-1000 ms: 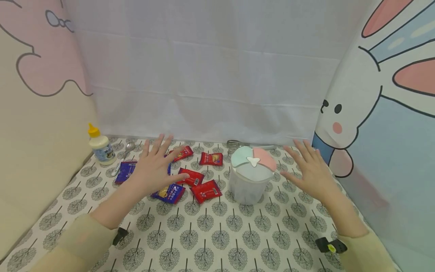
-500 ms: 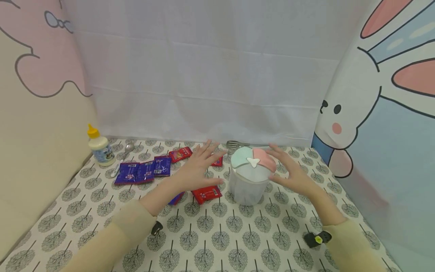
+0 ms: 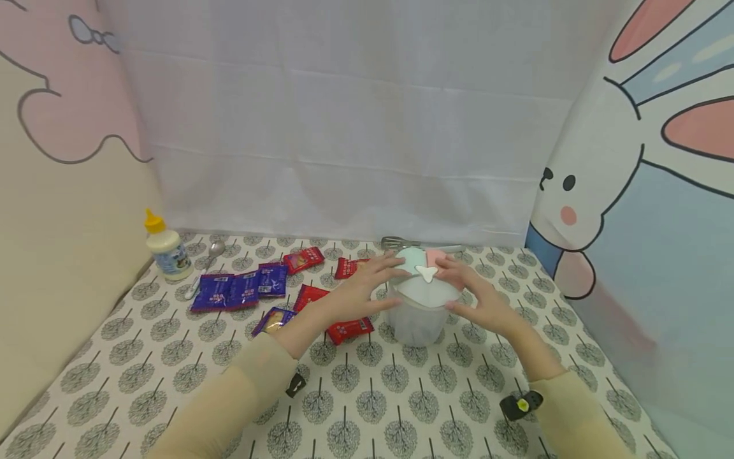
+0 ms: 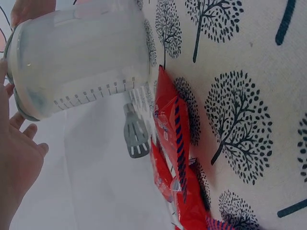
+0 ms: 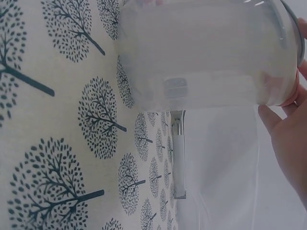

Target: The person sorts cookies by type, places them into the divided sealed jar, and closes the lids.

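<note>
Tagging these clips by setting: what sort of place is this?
Probably a small tabletop recording booth: plain white fabric hangs behind the work surface, a cartoon rabbit print lines the right side, and a tree-patterned cloth covers the surface.

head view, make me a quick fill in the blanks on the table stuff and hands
The bottle has a ____ cap.
The left hand and right hand are at the coloured ____ of the jar.
The packets nearest the jar are ____.
The tablecloth is printed with ____.

Missing words: yellow; lid; red; trees.
</note>
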